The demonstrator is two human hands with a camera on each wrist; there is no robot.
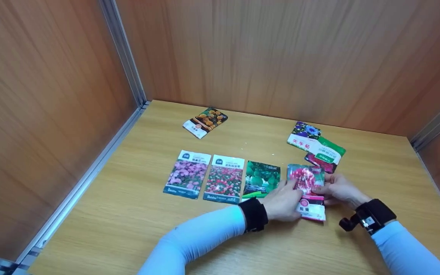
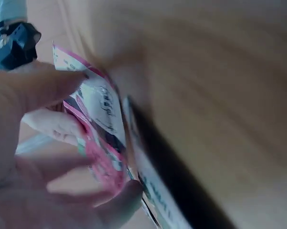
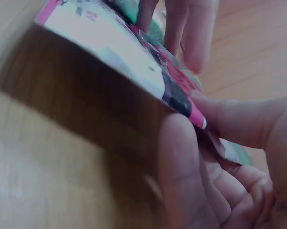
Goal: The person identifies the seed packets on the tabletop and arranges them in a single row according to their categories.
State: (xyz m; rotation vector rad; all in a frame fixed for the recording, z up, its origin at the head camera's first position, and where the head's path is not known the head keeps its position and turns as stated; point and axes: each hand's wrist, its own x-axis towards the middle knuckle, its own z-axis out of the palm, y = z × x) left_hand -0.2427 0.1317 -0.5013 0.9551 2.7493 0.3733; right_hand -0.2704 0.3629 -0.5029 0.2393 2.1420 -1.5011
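Pinched along its right edge by my right hand (image 1: 342,190), a pink-flower seed packet (image 1: 311,206) has that edge lifted off the table. The right thumb (image 3: 239,117) lies on its face, with the fingers curled underneath. My left hand (image 1: 284,201) reaches over the packet's left side; its fairly straight fingers (image 3: 177,24) touch or hover just above the face. Just left, partly covered by the left hand, lies a green seed packet (image 1: 262,177). Further left in the same row are a red-and-pink-flower packet (image 1: 224,179) and a purple-flower packet (image 1: 188,174).
Behind the right hand, a blue-flower packet (image 1: 306,131), a green-and-white packet (image 1: 330,149) and a dark pink packet (image 1: 321,163) overlap. An orange-flower packet (image 1: 210,119) lies at the back left. Wooden panels (image 1: 266,57) enclose the table (image 1: 128,214).
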